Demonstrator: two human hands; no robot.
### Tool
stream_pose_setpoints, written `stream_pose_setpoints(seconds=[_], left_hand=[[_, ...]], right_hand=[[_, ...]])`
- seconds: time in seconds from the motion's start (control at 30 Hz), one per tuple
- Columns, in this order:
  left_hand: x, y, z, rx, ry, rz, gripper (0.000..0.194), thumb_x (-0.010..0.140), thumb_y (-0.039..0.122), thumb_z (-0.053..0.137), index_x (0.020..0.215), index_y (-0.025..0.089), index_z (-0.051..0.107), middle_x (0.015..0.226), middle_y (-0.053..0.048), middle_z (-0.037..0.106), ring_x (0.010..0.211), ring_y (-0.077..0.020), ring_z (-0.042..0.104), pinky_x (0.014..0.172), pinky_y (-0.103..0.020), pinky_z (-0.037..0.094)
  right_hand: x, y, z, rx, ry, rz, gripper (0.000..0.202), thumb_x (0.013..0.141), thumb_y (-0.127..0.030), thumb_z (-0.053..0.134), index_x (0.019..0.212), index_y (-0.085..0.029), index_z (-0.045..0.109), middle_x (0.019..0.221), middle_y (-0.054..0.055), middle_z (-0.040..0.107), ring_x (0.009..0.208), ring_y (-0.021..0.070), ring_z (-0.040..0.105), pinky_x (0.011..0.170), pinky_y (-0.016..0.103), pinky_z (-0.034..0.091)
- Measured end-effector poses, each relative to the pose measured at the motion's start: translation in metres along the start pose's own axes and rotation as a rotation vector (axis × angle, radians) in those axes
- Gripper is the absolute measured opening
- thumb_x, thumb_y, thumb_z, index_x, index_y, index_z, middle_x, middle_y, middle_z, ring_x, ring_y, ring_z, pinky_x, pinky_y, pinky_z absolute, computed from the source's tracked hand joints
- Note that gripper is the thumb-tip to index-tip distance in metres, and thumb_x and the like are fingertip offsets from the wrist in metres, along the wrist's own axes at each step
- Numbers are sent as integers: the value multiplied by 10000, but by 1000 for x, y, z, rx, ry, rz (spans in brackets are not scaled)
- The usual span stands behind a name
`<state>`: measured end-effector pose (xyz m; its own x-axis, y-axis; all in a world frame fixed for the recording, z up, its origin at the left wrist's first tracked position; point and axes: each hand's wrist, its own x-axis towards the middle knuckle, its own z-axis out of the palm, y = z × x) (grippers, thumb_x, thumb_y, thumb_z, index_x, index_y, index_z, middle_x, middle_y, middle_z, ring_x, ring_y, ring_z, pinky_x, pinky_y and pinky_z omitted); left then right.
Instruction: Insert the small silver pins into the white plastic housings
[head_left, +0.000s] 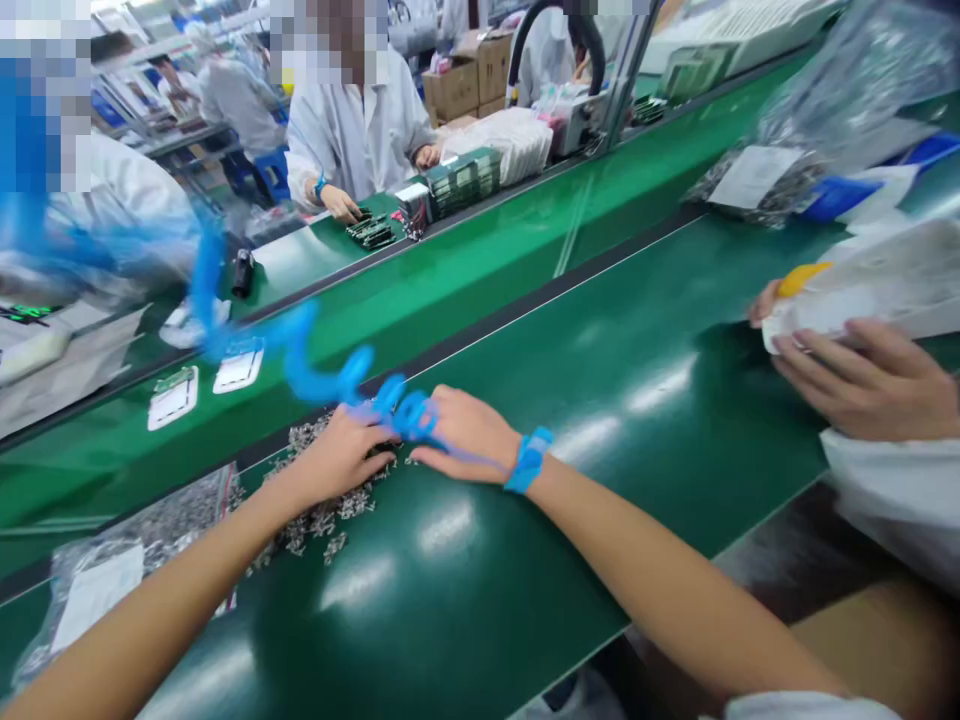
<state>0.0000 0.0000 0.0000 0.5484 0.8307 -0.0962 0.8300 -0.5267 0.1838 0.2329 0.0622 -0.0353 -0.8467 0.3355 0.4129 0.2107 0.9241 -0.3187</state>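
Observation:
My left hand (337,458) lies palm down on a loose pile of small silvery metal parts (322,520) on the green work surface. Its thumb and fingers are apart, with the fingertips among the parts. Just to its right, my right hand (472,432) rests low over the pile's edge, thumb apart from the fingers, nothing visible in its grasp. Around that wrist is a blue wrist strap (529,460). A blurred blue coiled cord (300,350) crosses in front and partly covers the fingers of both hands.
Beside my left forearm lies a clear bag of metal parts (172,520). A green conveyor belt (480,275) runs behind, carrying two white-framed pieces (238,366). At right, a co-worker's hand (877,375) holds a white casing (817,310). Another person stands opposite, by stacked circuit boards (465,180).

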Motion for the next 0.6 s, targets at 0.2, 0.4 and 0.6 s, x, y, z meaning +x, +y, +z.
stream_pose_setpoints(seconds=[0.2,0.4,0.6], left_hand=[[14,0,2,-31,26,34,267,1005,277,456,821,202,634,974,-52,603,944,-222,523,783,-351,296],[17,0,1,-243,188,-127,292,1017,387,401,922,203,607,994,-49,643,926,-219,559,840,-351,381],[34,26,-11,-522,293,-210,311,980,471,467,889,201,593,900,-32,640,789,-183,567,709,-282,436]], right_hand=[[3,-13,26,-158,-156,-110,155,1023,-275,659,913,-166,666,939,46,611,959,246,494,776,374,402],[2,4,12,-251,-21,116,218,942,-339,774,920,-158,654,933,58,606,958,267,492,728,367,391],[3,8,-1,185,338,174,243,966,-291,746,1125,-171,607,991,41,635,909,212,554,793,315,451]])
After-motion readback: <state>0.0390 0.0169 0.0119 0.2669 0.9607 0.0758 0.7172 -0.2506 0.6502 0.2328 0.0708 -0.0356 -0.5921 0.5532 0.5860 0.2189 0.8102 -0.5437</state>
